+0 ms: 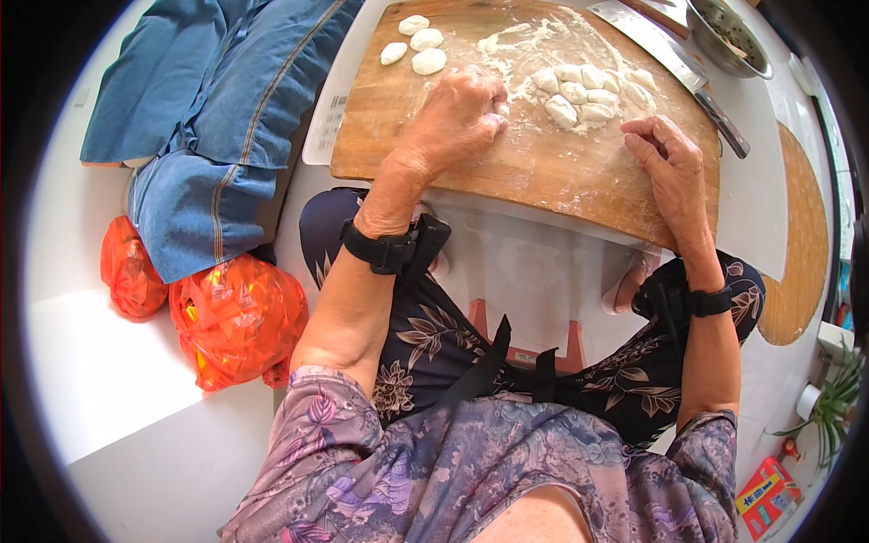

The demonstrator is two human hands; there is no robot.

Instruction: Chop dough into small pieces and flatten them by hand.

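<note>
On the floured wooden board (561,172), my left hand (457,118) is closed with its fingers curled down. A bit of white dough (501,109) shows at its fingertips. Right of it lies a cluster of small dough pieces (572,92), dusted with flour. My right hand (668,158) hovers near the board's right side, fingers loosely bent, thumb and forefinger apart, and I see nothing in it. Several flattened dough rounds (429,61) rest at the board's far left.
A cleaver (656,45) with a dark handle lies along the board's right edge. Beyond it stands a metal bowl (729,36) of chopped filling. Denim cloth (240,109) and orange plastic bags (240,317) are at left. A woven mat (792,244) and a potted plant (828,398) are at right.
</note>
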